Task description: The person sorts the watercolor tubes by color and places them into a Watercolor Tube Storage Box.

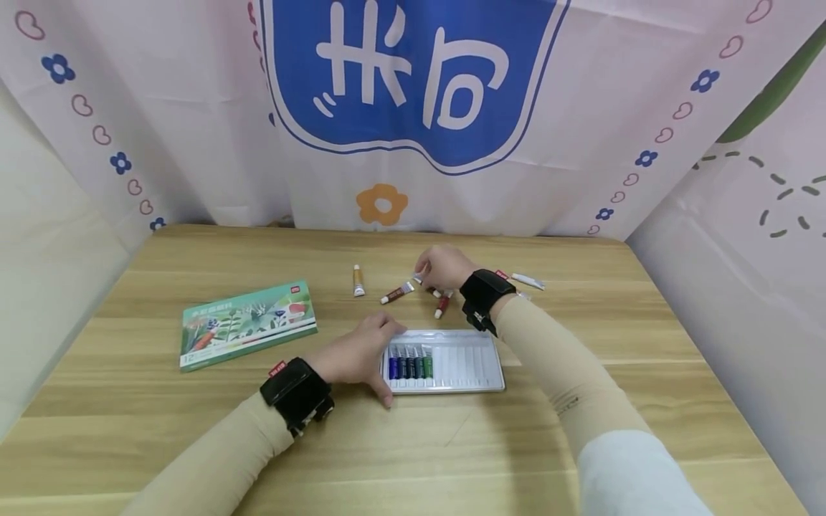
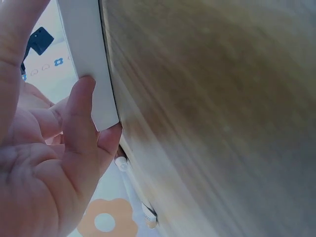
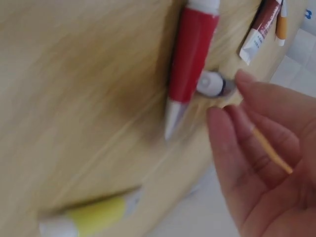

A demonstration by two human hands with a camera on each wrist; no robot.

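Paint tubes [image 1: 410, 368], five, lie side by side in one tray [image 1: 470, 364].

From my head, one camera looks forward and down from well back, taking in the table [image 1: 413, 451], my left hand [image 1: 361, 351], my right hand [image 1: 448, 267] and the cloth [image 1: 193, 143] beyond. The left-wrist camera sits close and low, tipped sideways, facing past my palm and the tray [image 1: 445, 390] to the cloth's orange flower [image 1: 382, 204]; my head view shares all three. The right-wrist camera, also tilted, looks from close by across the table; it shares my right hand and the red tube [image 3: 192, 54] with the head view.
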